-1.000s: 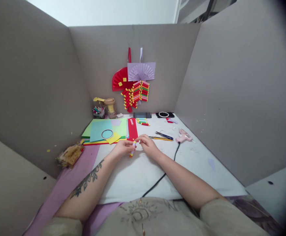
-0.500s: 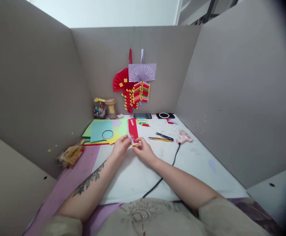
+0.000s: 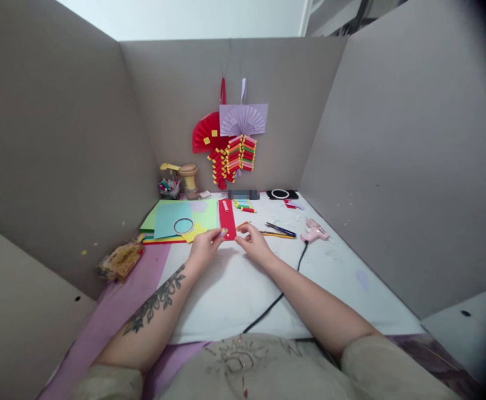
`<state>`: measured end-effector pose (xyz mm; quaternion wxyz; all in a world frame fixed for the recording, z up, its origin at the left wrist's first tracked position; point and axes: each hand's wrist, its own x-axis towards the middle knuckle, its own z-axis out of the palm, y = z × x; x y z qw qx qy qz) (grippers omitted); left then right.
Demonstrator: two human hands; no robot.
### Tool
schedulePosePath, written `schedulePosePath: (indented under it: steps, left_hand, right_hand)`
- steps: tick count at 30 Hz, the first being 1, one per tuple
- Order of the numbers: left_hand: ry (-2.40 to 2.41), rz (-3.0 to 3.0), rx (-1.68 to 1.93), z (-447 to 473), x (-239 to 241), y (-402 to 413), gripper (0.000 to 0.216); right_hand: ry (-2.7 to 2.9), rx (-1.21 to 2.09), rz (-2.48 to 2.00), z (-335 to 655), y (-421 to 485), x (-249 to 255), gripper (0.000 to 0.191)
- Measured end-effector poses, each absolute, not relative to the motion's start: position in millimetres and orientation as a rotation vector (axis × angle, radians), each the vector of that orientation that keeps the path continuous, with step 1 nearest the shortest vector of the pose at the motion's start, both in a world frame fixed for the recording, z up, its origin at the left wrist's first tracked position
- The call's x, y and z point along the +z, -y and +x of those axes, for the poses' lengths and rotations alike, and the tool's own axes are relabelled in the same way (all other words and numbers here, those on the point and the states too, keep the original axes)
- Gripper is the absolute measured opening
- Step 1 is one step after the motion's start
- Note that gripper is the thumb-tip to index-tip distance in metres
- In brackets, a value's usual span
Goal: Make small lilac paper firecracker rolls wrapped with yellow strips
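A white table (image 3: pixel 209 311) bears a red paper strip (image 3: pixel 229 220). Near its front end, the right hand (image 3: pixel 252 243) curls, its hold unclear; opposite, the left hand (image 3: pixel 203 246) pinches a small paper tube (image 3: pixel 224 232) near the strip's left edge.

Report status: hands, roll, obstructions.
Left hand pinching small paper roll. Right hand close by, grip unclear. Black cord runs under right forearm.

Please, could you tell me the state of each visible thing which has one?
Left hand: pinching small roll
Right hand: fingers bent, contents unclear
Red fan: spread, hanging
Purple fan: spread, hanging
Paper sheets: overlapping, flat
Ring: flat on sheets
Cup: upright, lidded
Glue gun: lying down
Snips: lying down
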<state>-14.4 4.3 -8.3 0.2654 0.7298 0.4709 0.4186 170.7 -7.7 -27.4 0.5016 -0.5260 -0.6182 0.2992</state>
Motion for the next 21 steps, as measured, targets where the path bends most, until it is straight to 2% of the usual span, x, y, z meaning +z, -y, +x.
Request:
schedulePosePath:
  steps: [3, 7, 10, 15, 21]
  left_hand:
    - [-1.298, 2.385, 0.965, -6, -10, 6, 0.021]
    - [-1.232, 2.499, 0.888, -1, -6, 12, 0.019]
    - [-1.227, 2.259, 0.952, -3, -3, 9, 0.023]
    - [-1.15, 1.632, 0.965, -11, -5, -2, 0.034]
    - [-1.071, 1.506, 1.078, -9, -5, -1, 0.03]
  right_hand:
    - [1.37, 1.048, -1.093, 156, 19, -23, 0.033]
    - [1.285, 1.076, -1.021, 151, 25, -19, 0.019]
    - [1.251, 1.062, -0.994, 157, 23, -17, 0.015]
    - [1.209, 1.019, -0.948, 164, 19, -15, 0.02]
    - [1.148, 1.143, -0.884, 162, 17, -21, 0.023]
